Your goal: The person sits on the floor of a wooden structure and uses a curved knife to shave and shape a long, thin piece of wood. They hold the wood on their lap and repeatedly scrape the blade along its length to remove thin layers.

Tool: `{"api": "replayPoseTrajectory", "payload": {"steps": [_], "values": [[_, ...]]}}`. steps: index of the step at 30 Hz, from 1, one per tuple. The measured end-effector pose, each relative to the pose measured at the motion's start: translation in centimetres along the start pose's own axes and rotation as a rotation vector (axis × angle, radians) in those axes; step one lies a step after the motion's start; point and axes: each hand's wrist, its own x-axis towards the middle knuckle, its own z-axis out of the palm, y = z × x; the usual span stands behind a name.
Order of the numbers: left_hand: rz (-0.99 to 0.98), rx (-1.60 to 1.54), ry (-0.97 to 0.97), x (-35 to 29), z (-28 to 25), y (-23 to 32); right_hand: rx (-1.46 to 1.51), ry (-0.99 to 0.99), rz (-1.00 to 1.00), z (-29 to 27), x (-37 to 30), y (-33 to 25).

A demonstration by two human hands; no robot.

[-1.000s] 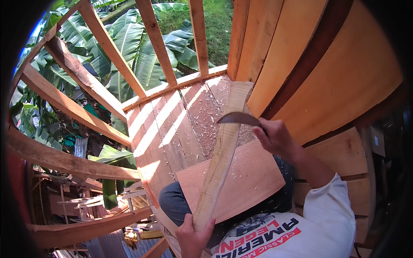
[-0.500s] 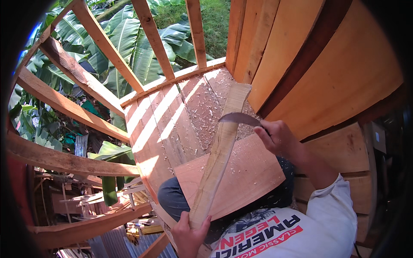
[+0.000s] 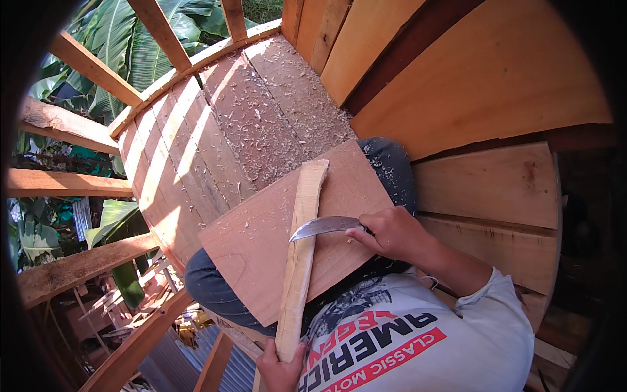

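The shaving of the wooden strip looks, in my judgement, well under way but not finished. Many pale shavings are scattered over the floor planks, most thickly toward the wall panels, and some small bits lie also on the flat board which rests across the person's legs. From this I suppose that a good amount of wood is already cut away. The strip is in one piece and lies slantwise over the board: its far end comes about to the board's far edge, and its near end goes beyond the near edge, beside the shirt. The left hand is closed around this near end, with the thumb on the right side and the fingers on the left. The right hand is closed firmly on the handle of a curved knife, with the thumb stretched toward the blade. The blade crosses over the middle part of the strip and its tip points to the left; whether the edge bites into the wood at this moment, I cannot tell. The strip has a slight bend and its upper face shows uneven streaks, so perhaps some smoothing is left, but how much remains cannot be read from this view.
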Motion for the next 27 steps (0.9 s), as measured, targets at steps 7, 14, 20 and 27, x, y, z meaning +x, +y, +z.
{"api": "replayPoseTrajectory", "payload": {"steps": [7, 14, 20, 27], "values": [[0.015, -0.022, -0.110, 0.0, 0.2, -0.8, -0.087, -0.056, 0.018, 0.5, 0.5, 1.0], [-0.031, -0.018, -0.161, 0.0, -0.2, -0.4, -0.205, -0.068, 0.047, 0.1, 1.2, 0.8], [-0.036, 0.014, -0.138, -0.7, 0.4, -1.8, -0.309, 0.108, 0.120, -1.3, 2.8, 4.0], [-0.028, -0.029, -0.133, -0.6, 0.9, -1.6, -0.200, -0.052, 0.012, -0.3, 1.7, 0.7]]}}
